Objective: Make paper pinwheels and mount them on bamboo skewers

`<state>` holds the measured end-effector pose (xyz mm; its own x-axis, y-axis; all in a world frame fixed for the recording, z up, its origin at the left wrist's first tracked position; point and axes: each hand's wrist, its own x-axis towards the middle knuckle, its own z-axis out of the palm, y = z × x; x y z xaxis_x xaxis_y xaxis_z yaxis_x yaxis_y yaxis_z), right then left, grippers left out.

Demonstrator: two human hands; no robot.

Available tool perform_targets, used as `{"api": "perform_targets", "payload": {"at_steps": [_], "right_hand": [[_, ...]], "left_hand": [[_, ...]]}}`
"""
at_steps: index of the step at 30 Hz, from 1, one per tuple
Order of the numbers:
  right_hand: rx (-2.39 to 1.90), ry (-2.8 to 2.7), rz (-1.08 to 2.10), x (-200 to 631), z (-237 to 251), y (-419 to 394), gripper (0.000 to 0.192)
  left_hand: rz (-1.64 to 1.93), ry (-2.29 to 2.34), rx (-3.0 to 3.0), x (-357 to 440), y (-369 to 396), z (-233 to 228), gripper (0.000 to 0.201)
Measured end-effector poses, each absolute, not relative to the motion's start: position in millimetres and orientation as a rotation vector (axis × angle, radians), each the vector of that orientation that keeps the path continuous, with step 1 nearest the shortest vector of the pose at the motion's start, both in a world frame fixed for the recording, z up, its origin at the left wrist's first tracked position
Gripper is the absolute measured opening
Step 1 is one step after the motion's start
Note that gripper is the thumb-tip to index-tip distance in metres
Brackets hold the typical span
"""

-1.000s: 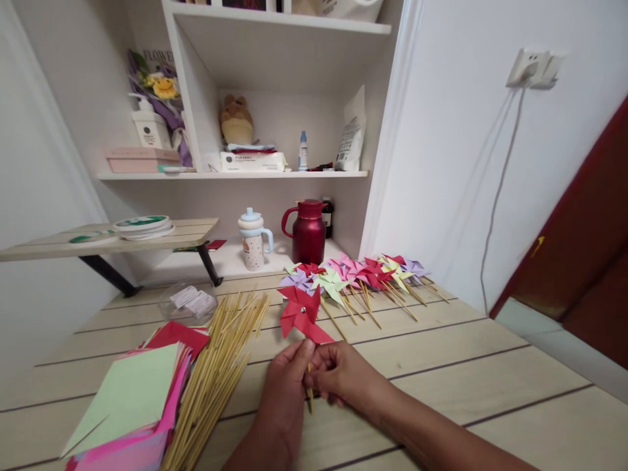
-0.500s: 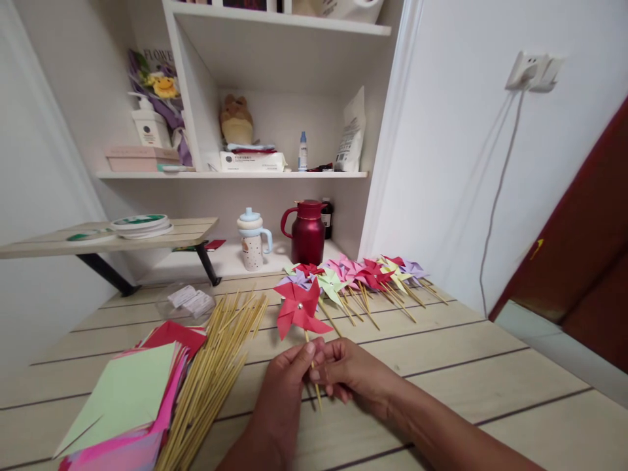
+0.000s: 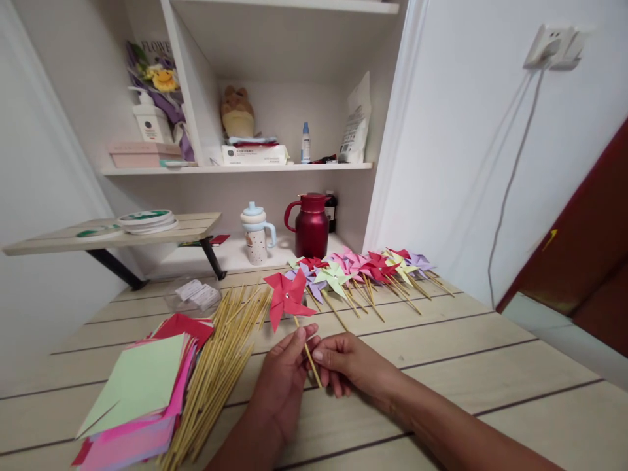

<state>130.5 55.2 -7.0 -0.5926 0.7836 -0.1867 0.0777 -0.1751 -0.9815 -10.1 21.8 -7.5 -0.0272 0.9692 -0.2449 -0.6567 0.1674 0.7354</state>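
A red paper pinwheel (image 3: 287,296) on a thin wooden stick stands in front of me, its top leaning left. My left hand (image 3: 283,373) is closed around the stick below the paper head, thumb on the near side. Lower on the same stick, the fingers of my right hand (image 3: 350,360) pinch it, and the two hands touch. The stick's bottom end shows just beneath the fingertips. Beyond my hands lies a row of finished pinwheels (image 3: 353,263) in pink, red, green, yellow and purple, their sticks pointing toward me.
At the left lie a bundle of wooden sticks (image 3: 213,379), a stack of coloured paper sheets (image 3: 137,376) and a clear container (image 3: 193,296) with white packets. A small raised stand (image 3: 196,226) is behind them. A red jug (image 3: 312,229) and a cup (image 3: 256,242) stand at the back.
The red pinwheel has tilted further left in my hands, its stick now slanting more. Both hands keep hold of the stick. The camera view has shifted slightly.
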Motion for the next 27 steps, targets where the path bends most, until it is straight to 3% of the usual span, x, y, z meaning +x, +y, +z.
{"api": "perform_targets", "payload": {"at_steps": [6,14,19,27], "right_hand": [[-1.001,-1.598,1.82,131,-6,55,0.042],[-0.981,-1.595,1.829,131,-10,56,0.054],[-1.011,-1.616,1.765,129,-13,54,0.035],[-1.051,-1.529,1.66,124,-16,54,0.023]], "left_hand": [[1.42,0.838,0.434,-12,23,-8,0.026],[1.421,0.841,0.444,-16,27,-11,0.021],[1.442,0.893,0.411,-17,29,-11,0.017],[1.469,0.839,0.439,-15,30,-8,0.011]]}}
